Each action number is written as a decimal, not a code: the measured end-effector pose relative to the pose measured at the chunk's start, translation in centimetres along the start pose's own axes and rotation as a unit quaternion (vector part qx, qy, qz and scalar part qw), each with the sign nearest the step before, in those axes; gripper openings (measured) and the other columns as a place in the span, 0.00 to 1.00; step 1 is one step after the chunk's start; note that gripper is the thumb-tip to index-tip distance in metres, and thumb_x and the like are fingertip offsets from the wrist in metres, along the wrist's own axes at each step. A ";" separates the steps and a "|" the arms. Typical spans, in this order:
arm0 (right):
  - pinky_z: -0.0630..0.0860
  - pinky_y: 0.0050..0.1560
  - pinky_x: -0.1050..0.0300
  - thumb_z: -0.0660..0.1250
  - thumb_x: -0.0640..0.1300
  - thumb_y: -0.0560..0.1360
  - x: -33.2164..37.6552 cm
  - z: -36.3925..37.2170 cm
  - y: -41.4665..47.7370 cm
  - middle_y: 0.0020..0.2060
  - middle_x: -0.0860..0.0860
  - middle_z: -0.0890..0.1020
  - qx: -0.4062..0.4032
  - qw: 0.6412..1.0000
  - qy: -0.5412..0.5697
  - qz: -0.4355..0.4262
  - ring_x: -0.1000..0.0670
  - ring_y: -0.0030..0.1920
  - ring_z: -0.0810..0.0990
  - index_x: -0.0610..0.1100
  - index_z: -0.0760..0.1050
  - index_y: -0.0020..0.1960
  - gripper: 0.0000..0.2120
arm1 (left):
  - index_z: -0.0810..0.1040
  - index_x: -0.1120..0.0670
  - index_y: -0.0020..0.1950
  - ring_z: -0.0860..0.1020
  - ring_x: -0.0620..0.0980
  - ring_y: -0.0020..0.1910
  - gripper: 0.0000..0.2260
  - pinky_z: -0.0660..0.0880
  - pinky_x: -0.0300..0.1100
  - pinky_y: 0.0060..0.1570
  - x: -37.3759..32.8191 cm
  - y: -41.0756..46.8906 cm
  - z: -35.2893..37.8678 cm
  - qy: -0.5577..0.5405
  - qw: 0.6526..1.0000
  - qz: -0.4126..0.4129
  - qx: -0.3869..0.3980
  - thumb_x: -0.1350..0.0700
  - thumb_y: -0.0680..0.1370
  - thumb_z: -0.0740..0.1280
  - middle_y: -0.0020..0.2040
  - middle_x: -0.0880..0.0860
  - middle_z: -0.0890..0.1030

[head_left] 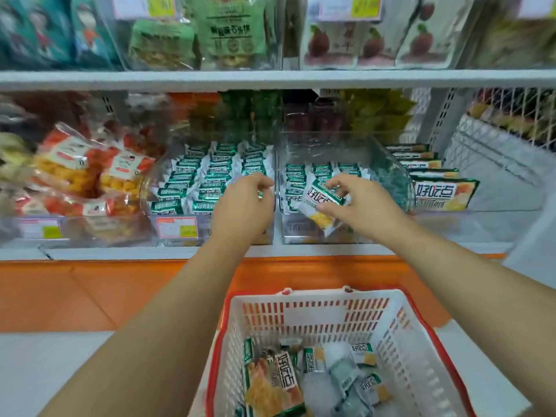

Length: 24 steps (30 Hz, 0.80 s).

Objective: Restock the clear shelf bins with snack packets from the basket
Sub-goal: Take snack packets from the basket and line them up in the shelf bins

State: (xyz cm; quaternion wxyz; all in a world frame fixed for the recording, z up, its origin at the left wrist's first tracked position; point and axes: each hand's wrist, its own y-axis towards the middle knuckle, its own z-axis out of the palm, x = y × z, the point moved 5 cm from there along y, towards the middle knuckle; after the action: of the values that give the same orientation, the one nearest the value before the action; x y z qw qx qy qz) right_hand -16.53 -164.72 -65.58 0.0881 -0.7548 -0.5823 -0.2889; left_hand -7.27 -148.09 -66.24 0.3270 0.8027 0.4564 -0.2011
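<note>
Okay, head view only. Right hand (361,203) pinches one snack packet (322,200) between curled fingers on top and thumb below, tilted, at the front of the half-filled bin (298,233). Left hand (240,206) hovers at the wall between that bin and the full bin (168,236). Its fingers are curled, with a sliver of green by the tips, and I cannot tell if it grips anything. The basket (316,294) sits low and near, well apart from both hands, with loose packets (313,361) lying in its bottom.

Step in hand, judged: placing a packet. The task looks partly done, with rows started at the back of this bin. The next move probably calls for turning the packet upright to match the rows, slotting it in front of them, letting go, then reaching down to the basket.
</note>
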 end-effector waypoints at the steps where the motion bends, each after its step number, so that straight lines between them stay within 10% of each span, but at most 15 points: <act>1: 0.65 0.44 0.59 0.69 0.52 0.74 -0.2 -0.2 1.4 0.55 0.48 0.77 -0.030 1.000 0.005 -0.001 0.48 0.48 0.76 0.49 0.72 0.64 0.20 | 0.76 0.49 0.62 0.78 0.53 0.49 0.12 0.76 0.50 0.50 0.1 1.0 0.3 0.011 1.000 0.015 -0.007 0.55 0.80 0.60 0.59 0.49 0.78; 11: 0.71 0.56 0.56 0.63 0.42 0.79 -4.3 3.1 19.6 0.64 0.44 0.75 -0.093 0.992 -0.084 -0.029 0.43 0.61 0.74 0.45 0.69 0.70 0.19 | 0.64 0.45 0.73 0.67 0.54 0.70 0.23 0.64 0.50 0.69 2.8 13.6 4.8 0.095 0.982 0.092 0.136 0.42 0.79 0.60 0.73 0.51 0.66; 17: 0.68 0.54 0.58 0.59 0.39 0.80 -6.6 7.7 26.2 0.68 0.43 0.68 -0.020 0.993 -0.113 -0.006 0.42 0.63 0.72 0.45 0.63 0.72 0.21 | 0.64 0.37 0.71 0.74 0.52 0.57 0.19 0.68 0.51 0.62 4.0 13.4 6.5 0.053 0.985 0.070 0.150 0.41 0.80 0.54 0.67 0.49 0.73; 24: 0.70 0.39 0.52 0.58 0.45 0.77 -7.3 8.2 26.0 0.47 0.46 0.76 -0.164 0.972 -0.169 -0.025 0.44 0.43 0.77 0.47 0.68 0.56 0.08 | 0.64 0.38 0.71 0.76 0.49 0.52 0.18 0.68 0.50 0.62 3.7 12.9 6.2 0.040 0.988 0.075 0.127 0.43 0.80 0.54 0.58 0.48 0.79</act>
State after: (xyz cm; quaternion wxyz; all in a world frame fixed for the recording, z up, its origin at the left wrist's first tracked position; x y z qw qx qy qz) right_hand 9.28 -174.92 -70.95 -0.1438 -0.7822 -0.5519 -0.2508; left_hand 5.61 -154.98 -68.50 0.2180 0.8770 0.3786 -0.2000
